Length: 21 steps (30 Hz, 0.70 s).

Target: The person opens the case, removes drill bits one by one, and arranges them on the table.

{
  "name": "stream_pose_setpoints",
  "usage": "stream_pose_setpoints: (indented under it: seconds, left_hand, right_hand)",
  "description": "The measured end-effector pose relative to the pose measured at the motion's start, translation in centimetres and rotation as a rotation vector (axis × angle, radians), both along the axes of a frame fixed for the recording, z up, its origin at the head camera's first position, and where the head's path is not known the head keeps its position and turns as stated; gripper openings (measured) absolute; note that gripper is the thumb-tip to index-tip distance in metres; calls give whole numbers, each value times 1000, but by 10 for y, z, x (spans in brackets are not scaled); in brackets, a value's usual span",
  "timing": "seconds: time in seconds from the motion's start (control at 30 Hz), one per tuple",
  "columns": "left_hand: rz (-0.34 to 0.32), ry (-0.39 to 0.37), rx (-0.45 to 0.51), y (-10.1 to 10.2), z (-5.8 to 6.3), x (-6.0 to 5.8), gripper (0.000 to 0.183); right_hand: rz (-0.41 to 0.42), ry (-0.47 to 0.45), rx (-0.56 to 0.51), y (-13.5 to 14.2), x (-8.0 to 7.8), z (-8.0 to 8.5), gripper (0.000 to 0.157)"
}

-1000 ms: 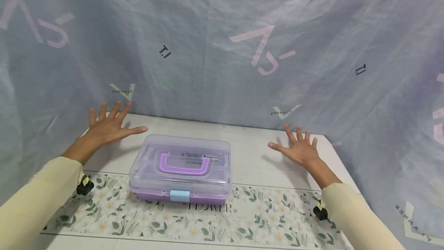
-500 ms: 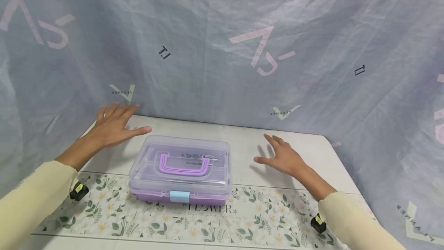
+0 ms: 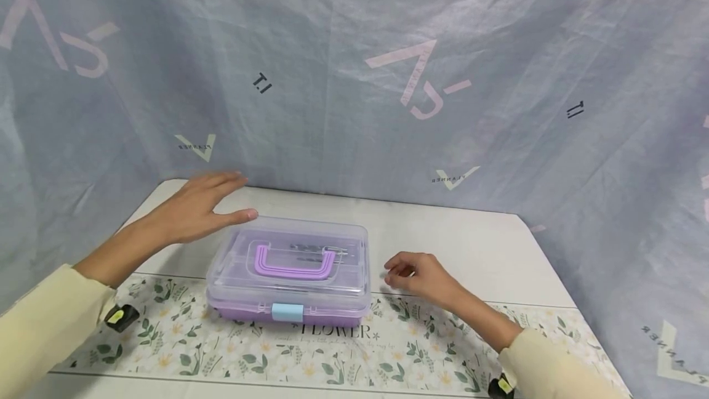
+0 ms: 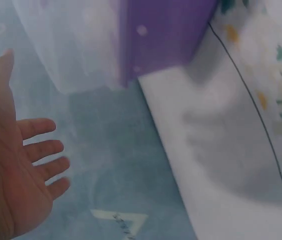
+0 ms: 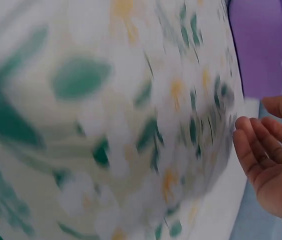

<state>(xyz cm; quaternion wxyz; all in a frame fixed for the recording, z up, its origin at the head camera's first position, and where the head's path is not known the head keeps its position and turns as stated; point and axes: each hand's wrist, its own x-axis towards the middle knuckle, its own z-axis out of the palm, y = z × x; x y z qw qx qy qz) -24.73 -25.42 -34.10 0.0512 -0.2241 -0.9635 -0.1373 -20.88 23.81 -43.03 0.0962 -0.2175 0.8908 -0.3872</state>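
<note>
- I see left hand [image 3: 191, 211] near the purple box's [image 3: 290, 289] far-left corner, thumb spread wide.
- Right hand [image 3: 425, 276] just right of box, fingers loosely curled.

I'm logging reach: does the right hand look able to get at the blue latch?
Probably yes: the right hand is empty beside the box, and nothing visible blocks the front, where the latch sits. It would likely just have to round the near corner.

The purple box [image 4: 168, 37] is cut off by the top edge of the left wrist view, while its slender contents [image 3: 307, 248] (seen only through the cloudy lid [image 3: 238, 266]) cannot be identified.
</note>
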Motion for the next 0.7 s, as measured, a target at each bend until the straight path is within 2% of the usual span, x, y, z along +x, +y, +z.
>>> stream_pose_setpoints:
  seconds: [0.1,0.2,0.37,0.53,0.7]
  left_hand:
    - [-63,-22,18,7,6,12,86]
    - [-109,-59,20,13,9,23,94]
    - [-118,-123,23,17,9,36,119]
    - [-129,-195,35,15,7,41,138]
    - [-139,-273,58,12,7,40,143]
  right_hand:
    - [22,-104,-85,-7,10,-3,21]
    - [38,-179,-129,-11,18,-7,16]
    - [44,-333,-200,-17,31,-9,16]
    - [-19,-536,-326,-27,46,-6,22]
    - [-87,-664,-406,-38,61,-8,30]
